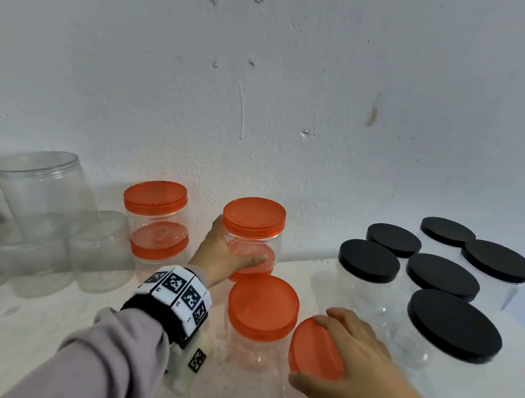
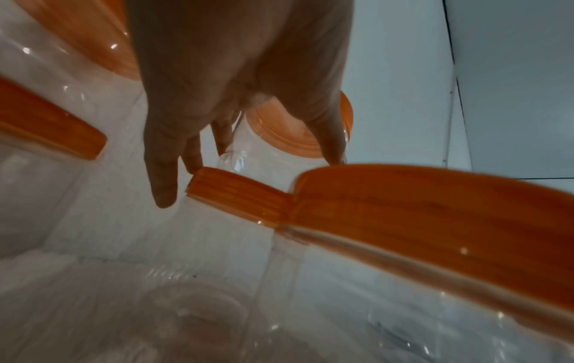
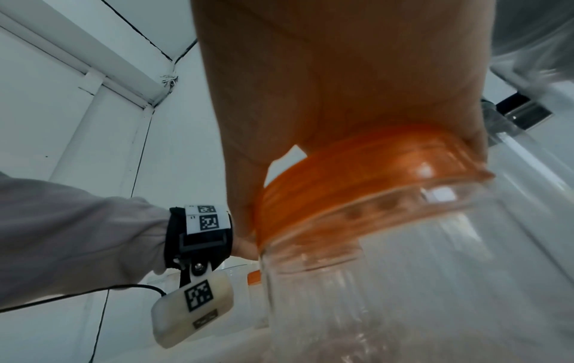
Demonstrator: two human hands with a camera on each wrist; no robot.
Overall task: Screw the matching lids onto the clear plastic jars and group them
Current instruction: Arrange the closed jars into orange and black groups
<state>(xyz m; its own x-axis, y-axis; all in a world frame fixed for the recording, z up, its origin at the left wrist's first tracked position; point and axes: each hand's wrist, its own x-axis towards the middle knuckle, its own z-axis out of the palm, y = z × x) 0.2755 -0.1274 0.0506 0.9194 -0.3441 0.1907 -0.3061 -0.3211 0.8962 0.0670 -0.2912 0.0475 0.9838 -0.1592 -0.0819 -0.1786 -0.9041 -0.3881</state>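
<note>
Left hand grips the far orange-lidded jar; right hand grips the tilted lid of the near jar, right of the capped one.

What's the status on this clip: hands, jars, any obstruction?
Left hand grips stacked orange-lid jar. Right hand grips orange lid on near jar. Black-lid jars grouped right, lidless jars left. Nothing blocking.

pale lilac-grey sleeve, black wrist strap with white square-coded tags, cream camera pod, thin black cable
</note>
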